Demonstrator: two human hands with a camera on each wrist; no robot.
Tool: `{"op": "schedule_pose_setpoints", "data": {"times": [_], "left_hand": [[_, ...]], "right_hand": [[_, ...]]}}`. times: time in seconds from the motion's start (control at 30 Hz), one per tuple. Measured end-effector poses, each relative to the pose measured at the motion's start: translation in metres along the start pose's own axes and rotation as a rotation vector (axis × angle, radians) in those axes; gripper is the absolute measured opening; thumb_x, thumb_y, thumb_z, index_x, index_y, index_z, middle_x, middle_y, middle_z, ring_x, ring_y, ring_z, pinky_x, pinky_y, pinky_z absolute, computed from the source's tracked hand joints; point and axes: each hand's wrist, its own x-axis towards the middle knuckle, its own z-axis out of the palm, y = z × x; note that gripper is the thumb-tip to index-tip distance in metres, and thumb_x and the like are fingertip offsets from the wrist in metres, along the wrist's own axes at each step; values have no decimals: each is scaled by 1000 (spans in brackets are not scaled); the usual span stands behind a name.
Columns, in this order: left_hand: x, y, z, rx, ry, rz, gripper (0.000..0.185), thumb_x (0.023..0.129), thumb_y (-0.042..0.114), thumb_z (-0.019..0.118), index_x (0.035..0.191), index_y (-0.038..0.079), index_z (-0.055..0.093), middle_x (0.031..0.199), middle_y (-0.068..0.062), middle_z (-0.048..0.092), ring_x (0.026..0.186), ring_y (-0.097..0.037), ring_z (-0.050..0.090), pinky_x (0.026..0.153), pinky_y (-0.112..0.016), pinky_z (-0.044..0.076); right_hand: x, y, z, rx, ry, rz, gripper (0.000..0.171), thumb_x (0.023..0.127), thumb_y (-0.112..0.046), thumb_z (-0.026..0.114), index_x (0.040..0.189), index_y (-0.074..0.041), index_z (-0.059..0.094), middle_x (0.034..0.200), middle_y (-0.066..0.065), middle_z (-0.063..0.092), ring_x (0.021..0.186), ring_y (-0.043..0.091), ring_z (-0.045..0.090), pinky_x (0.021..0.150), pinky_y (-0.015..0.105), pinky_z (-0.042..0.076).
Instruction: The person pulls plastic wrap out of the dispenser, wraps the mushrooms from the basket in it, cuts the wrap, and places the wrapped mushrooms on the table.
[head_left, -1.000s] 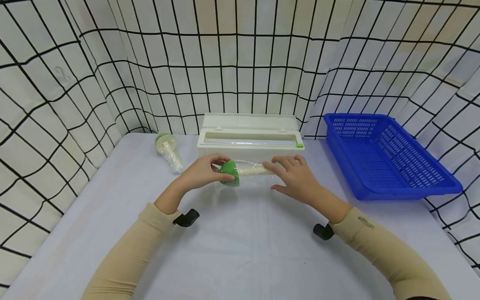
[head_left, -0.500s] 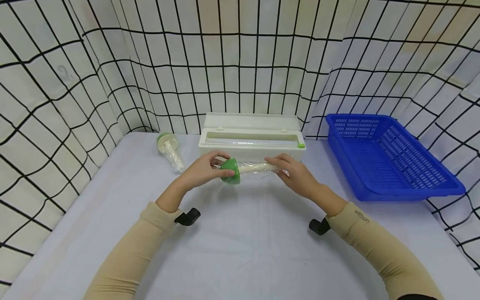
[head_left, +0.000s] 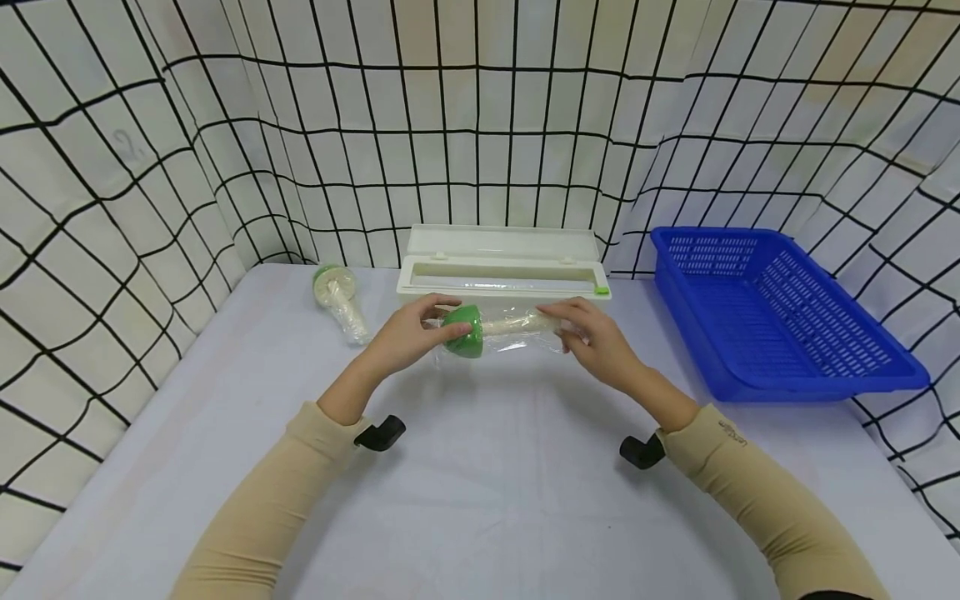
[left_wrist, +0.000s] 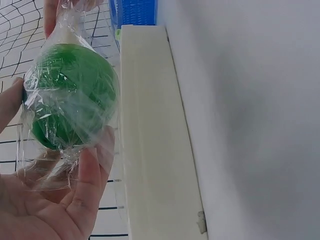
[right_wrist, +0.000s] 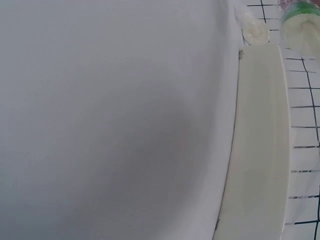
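A mushroom-shaped thing (head_left: 467,332) with a green domed cap and a pale stem lies sideways in the air, wrapped in clear cling film. My left hand (head_left: 405,337) grips the green cap (left_wrist: 75,95) from the left, fingers and thumb around it over the crinkled film. At the stem end, my right hand (head_left: 600,346) pinches the film-covered tip between thumb and fingers. Behind both hands stands a white cling film dispenser (head_left: 502,287), its lid raised and a roll of film inside. The right wrist view catches only part of the cap's underside (right_wrist: 302,30).
A second wrapped mushroom-shaped thing (head_left: 341,304) lies at the table's back left. On the right stands a blue plastic basket (head_left: 787,387). Black wire mesh (head_left: 480,133) encloses the back and sides of the white-covered table (head_left: 495,500).
My right hand has come from loosely spread fingers to pinching the stem end. Both hands and the wrapped thing have risen slightly toward the dispenser.
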Motion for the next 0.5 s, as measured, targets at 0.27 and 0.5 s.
{"op": "schedule_pose_setpoints", "data": {"times": [0.27,0.5], "left_hand": [[1,-4,3,-52,12,23,47,99,36,70,139,15,59,140,-13,60,133,-36,53,102,-57,47],[5,-7,3,-79,-2,8,46,99,38,69,138,15,58,133,-12,64,130,-32,56,102,-57,46]], "right_hand": [[3,-3,-4,31,-57,130,38,93,10,64,129,0,69,135,18,56,90,22,54,63,25,44],[5,-9,-2,-103,-104,146,46,85,1,82,130,0,69,134,16,57,78,19,52,68,35,51]]}}
